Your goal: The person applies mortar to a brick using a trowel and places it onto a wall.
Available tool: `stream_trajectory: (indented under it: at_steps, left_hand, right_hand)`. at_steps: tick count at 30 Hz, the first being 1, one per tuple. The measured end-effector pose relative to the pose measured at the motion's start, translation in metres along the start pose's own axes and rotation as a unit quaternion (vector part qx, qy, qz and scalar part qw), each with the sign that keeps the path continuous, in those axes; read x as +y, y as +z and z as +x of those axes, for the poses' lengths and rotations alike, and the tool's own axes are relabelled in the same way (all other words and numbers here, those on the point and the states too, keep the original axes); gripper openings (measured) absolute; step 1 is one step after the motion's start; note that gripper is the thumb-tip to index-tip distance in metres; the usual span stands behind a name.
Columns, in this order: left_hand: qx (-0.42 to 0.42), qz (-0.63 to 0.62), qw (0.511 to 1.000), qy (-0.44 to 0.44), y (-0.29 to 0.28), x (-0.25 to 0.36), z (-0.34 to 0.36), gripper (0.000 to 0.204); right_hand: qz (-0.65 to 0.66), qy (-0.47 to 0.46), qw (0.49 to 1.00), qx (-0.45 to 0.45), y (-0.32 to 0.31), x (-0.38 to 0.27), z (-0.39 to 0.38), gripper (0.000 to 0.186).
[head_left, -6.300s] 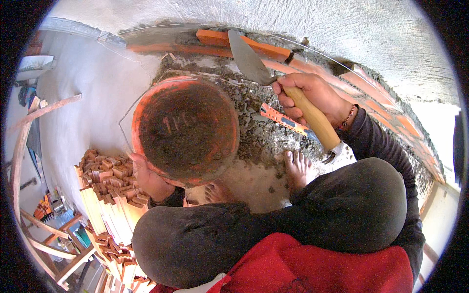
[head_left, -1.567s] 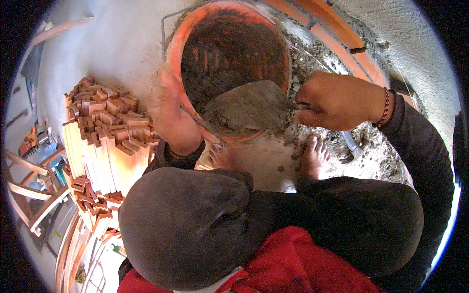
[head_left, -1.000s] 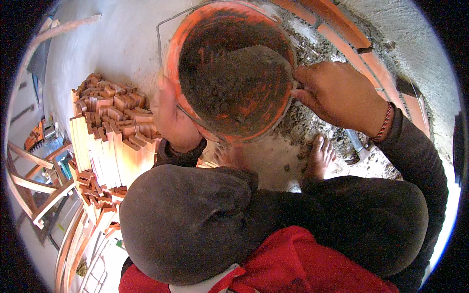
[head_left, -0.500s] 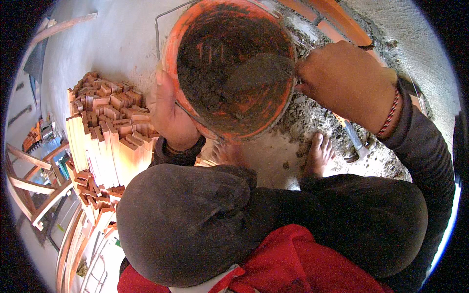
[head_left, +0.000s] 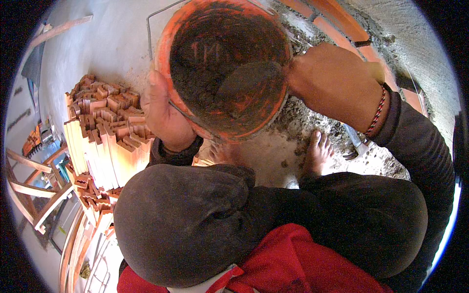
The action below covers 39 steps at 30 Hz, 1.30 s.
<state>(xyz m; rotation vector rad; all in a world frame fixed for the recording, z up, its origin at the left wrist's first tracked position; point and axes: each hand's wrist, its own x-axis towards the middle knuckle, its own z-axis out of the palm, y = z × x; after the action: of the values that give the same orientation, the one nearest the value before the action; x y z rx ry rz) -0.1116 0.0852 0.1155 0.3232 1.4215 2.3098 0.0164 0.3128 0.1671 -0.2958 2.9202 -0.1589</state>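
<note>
Clasping the orange bucket (head_left: 171, 43) by its left side, your left hand (head_left: 168, 119) curls, fingers partly hidden; your right hand's (head_left: 332, 87) grip wraps the trowel (head_left: 251, 84), blade inside the bucket, which is toward the floor's (head_left: 273, 158) far edge.

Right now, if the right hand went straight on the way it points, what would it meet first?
Probably the right rim of the orange bucket: the right hand points left at it, its trowel reaching inside. Depth is unclear; the hand might clear the rim.
</note>
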Motion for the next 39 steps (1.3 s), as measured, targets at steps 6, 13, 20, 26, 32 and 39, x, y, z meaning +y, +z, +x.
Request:
stream_trajectory:
  at_steps: [6, 13, 20, 26, 32, 39]
  left_hand:
    - [-0.005, 0.008, 1.0, 0.011, -0.001, -0.001, 0.004, 0.045]
    - [-0.01, 0.003, 1.0, 0.021, 0.0, -0.002, 0.005, 0.047]
    - [0.01, -0.024, 1.0, -0.007, -0.002, 0.008, 0.004, 0.053]
    - [-0.006, -0.027, 0.999, -0.034, 0.011, 0.001, 0.013, 0.055]
    - [0.034, -0.061, 0.997, -0.033, 0.026, 0.005, 0.01, 0.049]
    - [0.016, -0.031, 0.999, -0.016, 0.018, 0.0, 0.011, 0.045]
  right_hand:
    - [0.007, -0.001, 0.997, -0.078, -0.027, 0.006, -0.002, 0.017]
    - [0.011, 0.017, 0.994, -0.104, -0.056, 0.006, -0.003, 0.021]
    - [0.071, -0.001, 0.988, -0.137, -0.073, 0.026, -0.033, 0.025]
    - [0.074, 0.1, 0.974, -0.187, -0.097, 0.055, -0.087, 0.031]
    - [0.122, 0.011, 0.991, -0.056, -0.046, 0.039, -0.053, 0.029]
    - [-0.037, 0.154, 0.986, -0.044, -0.039, 0.041, -0.022, 0.023]
